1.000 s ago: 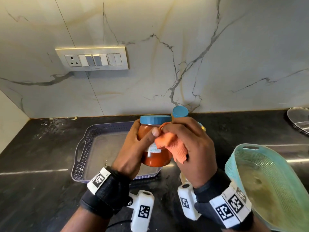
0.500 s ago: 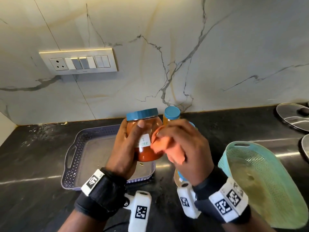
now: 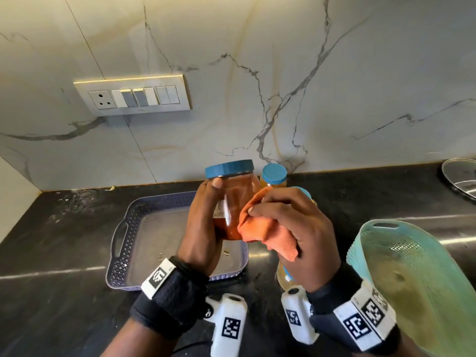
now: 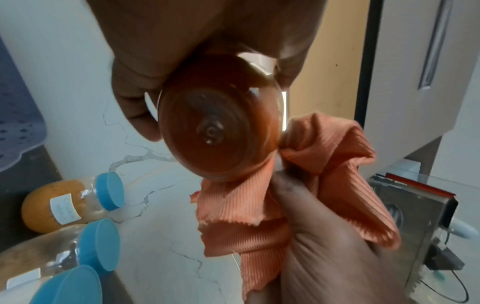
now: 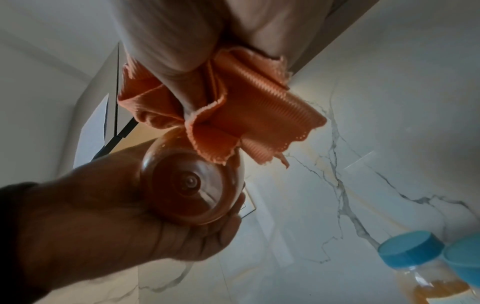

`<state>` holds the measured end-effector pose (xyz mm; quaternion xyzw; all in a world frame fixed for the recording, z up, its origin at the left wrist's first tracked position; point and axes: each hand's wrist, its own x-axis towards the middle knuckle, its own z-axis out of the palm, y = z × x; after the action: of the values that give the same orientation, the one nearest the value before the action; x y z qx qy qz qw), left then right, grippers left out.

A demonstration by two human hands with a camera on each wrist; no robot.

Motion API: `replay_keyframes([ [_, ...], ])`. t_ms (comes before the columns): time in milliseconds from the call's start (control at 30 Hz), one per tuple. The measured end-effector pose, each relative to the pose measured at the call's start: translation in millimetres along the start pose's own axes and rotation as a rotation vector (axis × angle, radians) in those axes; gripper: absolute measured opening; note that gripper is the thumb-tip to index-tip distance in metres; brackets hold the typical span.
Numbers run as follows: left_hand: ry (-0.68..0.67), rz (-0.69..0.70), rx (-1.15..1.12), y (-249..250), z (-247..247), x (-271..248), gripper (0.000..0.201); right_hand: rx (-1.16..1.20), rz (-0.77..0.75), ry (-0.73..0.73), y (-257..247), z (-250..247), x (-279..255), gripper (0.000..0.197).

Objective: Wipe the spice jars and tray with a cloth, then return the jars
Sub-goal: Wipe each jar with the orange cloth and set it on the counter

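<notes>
We have the red spice jar (image 3: 238,202) up in the air, upright, blue lid on top, raised over the near right corner of the purple tray (image 3: 121,256), which sits on the black table (image 3: 51,243) with its perforated rim all round and a bare floor inside. Our left hand (image 3: 203,228) wraps the jar from the left, fingers (image 4: 135,102) curled round the body and the thumb up near the lid, so the jar's right flank and base stay uncovered. Against that right flank we press the orange cloth (image 3: 268,233), bunched in our right hand (image 3: 296,235), whose fingers are clamped on the folds; from the left wrist view the cloth touches the jar's lower edge. Behind the hands stand more blue-lidded jars: a yellow spice jar (image 3: 274,176) close to the marble wall, and another mostly hidden under our right hand. To the right, just beside our right wrist, a teal basket (image 3: 401,243) tilts up, crowding that side; the table to the left of the tray lies open. At the far right edge sits a metal lid (image 3: 461,176), and a switch panel (image 3: 134,95) is on the wall.
</notes>
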<state>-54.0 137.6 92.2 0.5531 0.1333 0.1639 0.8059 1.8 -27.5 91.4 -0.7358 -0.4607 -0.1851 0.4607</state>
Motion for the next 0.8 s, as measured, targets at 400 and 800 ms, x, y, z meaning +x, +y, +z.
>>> replay_keyframes([
  [400, -0.038, -0.089, 0.033, -8.5, 3.0, -7.1, 0.052, 0.013, 0.058, 0.054, 11.9, -7.8, 21.6, 0.028],
  [800, -0.045, 0.041, -0.028, -0.2, -4.5, 14.0, 0.098, 0.006, 0.03, -0.038, -2.6, 7.0, -27.5, 0.022],
])
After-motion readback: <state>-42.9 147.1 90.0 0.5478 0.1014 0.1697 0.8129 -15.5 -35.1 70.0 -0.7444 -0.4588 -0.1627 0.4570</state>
